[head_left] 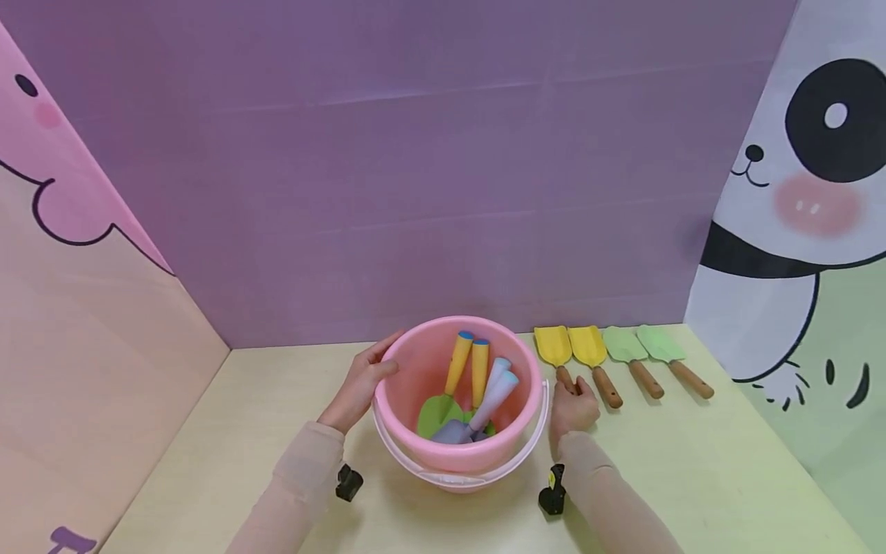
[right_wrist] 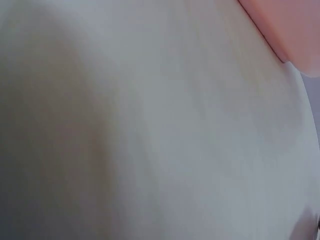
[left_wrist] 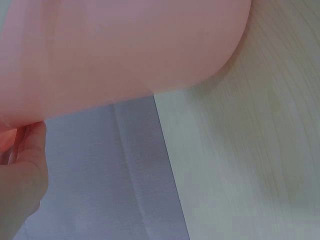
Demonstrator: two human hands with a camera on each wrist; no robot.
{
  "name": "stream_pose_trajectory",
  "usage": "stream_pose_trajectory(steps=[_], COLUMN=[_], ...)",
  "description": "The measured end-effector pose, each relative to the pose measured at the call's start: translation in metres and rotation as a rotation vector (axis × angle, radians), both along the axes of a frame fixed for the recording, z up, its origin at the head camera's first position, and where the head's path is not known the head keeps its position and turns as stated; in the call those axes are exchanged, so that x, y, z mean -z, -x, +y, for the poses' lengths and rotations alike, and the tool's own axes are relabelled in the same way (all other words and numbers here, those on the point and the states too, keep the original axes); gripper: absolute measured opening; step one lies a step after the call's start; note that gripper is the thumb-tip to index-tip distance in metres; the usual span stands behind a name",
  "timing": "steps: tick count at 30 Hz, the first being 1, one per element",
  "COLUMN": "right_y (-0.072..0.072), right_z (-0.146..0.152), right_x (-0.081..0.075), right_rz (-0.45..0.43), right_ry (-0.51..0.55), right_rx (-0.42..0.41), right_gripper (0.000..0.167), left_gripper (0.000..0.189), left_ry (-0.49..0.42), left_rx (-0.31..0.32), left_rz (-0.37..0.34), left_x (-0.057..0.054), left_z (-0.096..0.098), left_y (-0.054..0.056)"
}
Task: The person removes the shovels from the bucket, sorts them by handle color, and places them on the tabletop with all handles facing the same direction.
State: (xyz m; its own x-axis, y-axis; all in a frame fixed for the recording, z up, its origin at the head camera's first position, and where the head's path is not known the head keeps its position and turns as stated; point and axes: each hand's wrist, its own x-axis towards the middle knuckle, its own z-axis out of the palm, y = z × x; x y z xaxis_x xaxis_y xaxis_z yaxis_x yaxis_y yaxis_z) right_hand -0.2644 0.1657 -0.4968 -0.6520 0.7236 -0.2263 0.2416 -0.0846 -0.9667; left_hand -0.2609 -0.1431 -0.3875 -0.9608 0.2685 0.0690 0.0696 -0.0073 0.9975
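Note:
A pink bucket (head_left: pixel 453 458) stands on the table, tilted so that its mouth faces me. My left hand (head_left: pixel 361 388) grips the left side of its rim, thumb over the edge; the left wrist view shows those fingers (left_wrist: pixel 32 150) at the bucket wall. Inside lie green toy shovels (head_left: pixel 434 415) with orange handles and purple ones (head_left: pixel 451 432) with pale lilac-blue handles. Right of the bucket, my right hand (head_left: pixel 576 409) pinches the wooden handle of the leftmost yellow toy shovel (head_left: pixel 552 345), whose blade lies on the table. The right wrist view barely catches this hand.
Another yellow shovel (head_left: pixel 587 346) and two pale green shovels (head_left: pixel 624 343) lie in a row to the right. The bucket's white handle (head_left: pixel 460 480) hangs down its front. A purple wall (head_left: pixel 429 192) rises behind the table (head_left: pixel 277 385), with printed panels at both sides.

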Motion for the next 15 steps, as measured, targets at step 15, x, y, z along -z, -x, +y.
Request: stream_pose_trajectory(steps=[15], right_y=[-0.008], right_z=[0.013], right_x=[-0.014], right_rz=[-0.013], right_ry=[-0.153], right_rx=[-0.182], right_gripper=[0.059], left_gripper=[0.059], left_ry=[0.008], left_rx=[0.015], left_rz=[-0.003], left_x=[0.001], left_z=[0.0], left_y=[0.001])
